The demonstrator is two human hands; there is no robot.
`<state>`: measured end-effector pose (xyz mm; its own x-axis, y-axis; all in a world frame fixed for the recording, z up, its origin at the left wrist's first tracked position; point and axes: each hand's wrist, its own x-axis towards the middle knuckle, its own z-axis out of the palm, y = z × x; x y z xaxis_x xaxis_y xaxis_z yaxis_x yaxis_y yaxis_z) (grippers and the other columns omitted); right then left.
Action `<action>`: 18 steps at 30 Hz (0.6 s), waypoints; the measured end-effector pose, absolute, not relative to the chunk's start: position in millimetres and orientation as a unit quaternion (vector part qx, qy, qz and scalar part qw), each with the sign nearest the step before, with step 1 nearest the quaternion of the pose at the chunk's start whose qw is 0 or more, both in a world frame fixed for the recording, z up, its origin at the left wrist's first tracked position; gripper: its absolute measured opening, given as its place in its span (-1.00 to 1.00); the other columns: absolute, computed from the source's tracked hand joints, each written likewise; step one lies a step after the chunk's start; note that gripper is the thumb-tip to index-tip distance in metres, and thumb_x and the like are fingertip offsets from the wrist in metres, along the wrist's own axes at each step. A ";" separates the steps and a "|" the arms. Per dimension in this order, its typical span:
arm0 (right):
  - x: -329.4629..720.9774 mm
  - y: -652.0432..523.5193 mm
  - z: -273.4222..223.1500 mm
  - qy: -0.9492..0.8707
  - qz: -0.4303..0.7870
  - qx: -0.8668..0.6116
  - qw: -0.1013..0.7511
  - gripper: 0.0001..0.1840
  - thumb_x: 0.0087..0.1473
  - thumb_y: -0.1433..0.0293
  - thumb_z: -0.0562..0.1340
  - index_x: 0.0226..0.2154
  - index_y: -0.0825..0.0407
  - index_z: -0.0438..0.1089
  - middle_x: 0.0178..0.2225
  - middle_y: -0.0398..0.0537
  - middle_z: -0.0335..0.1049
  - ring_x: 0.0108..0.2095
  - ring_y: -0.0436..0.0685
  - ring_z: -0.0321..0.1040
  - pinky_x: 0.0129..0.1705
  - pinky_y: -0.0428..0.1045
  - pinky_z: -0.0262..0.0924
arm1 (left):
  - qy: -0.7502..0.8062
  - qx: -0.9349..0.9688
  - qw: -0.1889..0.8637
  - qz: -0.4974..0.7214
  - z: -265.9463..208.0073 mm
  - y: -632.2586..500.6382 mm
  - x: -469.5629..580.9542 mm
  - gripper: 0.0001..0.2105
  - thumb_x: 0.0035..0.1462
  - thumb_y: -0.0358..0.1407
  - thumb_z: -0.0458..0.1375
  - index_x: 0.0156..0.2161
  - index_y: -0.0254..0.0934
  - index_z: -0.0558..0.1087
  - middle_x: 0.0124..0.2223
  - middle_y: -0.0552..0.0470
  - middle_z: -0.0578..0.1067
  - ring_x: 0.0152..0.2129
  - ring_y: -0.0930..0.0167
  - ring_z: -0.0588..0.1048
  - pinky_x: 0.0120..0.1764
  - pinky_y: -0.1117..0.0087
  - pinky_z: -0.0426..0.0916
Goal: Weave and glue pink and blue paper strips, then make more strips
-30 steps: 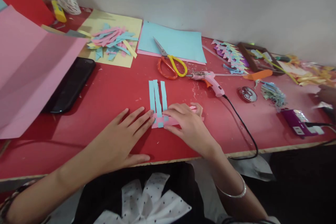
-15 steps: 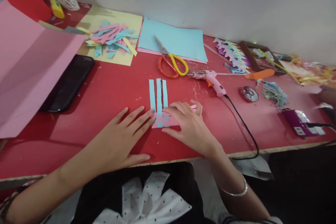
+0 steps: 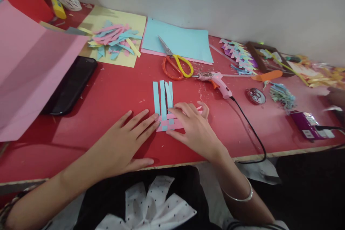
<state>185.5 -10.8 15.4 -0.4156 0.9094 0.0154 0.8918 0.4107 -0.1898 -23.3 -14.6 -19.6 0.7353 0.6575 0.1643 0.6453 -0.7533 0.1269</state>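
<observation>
A small weave of light blue and pink paper strips (image 3: 164, 123) lies on the red table between my hands. Several blue strips (image 3: 156, 97) extend from it toward the wall; those on the right lean and overlap. My left hand (image 3: 129, 136) lies flat with its fingers stretched, fingertips on the weave's left edge. My right hand (image 3: 192, 129) bends over the right side, its fingers curled on a pink paper strip (image 3: 171, 116) that crosses the blue ones. The strip's far end pokes out by the fingers. The palm hides the middle of the pink strips.
Scissors (image 3: 176, 63) and a pink glue gun (image 3: 214, 79) with a black cord lie beyond the weave. Cut strips (image 3: 115, 39) are heaped on yellow paper. A black phone (image 3: 72, 86) sits at left, partly under pink paper (image 3: 35, 61). Another person's hand (image 3: 335, 97) shows far right.
The right-hand blue strips have shifted and tilted, and the upper pink strip now shows across them. My left hand has stayed in place; my right hand has barely moved.
</observation>
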 end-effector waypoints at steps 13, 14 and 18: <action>183.2 -9.6 17.8 -0.848 0.083 -0.522 0.033 -0.67 0.06 0.22 0.13 -0.14 0.01 0.31 -0.09 -0.01 0.30 -0.11 0.15 0.24 0.09 0.22 -0.31 | 0.349 0.931 0.028 0.101 -18.9 -14.0 -22.2 -0.32 0.09 0.15 -0.27 0.08 -0.29 0.29 0.13 -0.03 0.31 0.07 0.22 0.23 0.08 0.15 0.04; 183.9 -9.7 18.0 -0.848 0.086 -0.521 0.035 -0.68 0.06 0.23 0.12 -0.14 0.00 0.32 -0.09 -0.01 0.30 -0.11 0.15 0.23 0.09 0.22 -0.31 | 0.348 0.932 0.028 0.103 -19.0 -14.2 -22.4 -0.33 0.09 0.15 -0.27 0.08 -0.28 0.30 0.13 -0.03 0.31 0.07 0.22 0.23 0.09 0.15 0.03; 187.9 -10.3 18.5 -0.849 0.098 -0.518 0.036 -0.74 0.08 0.28 0.11 -0.15 -0.04 0.32 -0.08 -0.03 0.30 -0.10 0.14 0.23 0.09 0.24 -0.31 | 0.341 0.933 0.029 0.110 -19.4 -15.1 -23.8 -0.34 0.09 0.14 -0.26 0.09 -0.25 0.27 0.14 -0.02 0.29 0.08 0.22 0.22 0.08 0.13 0.03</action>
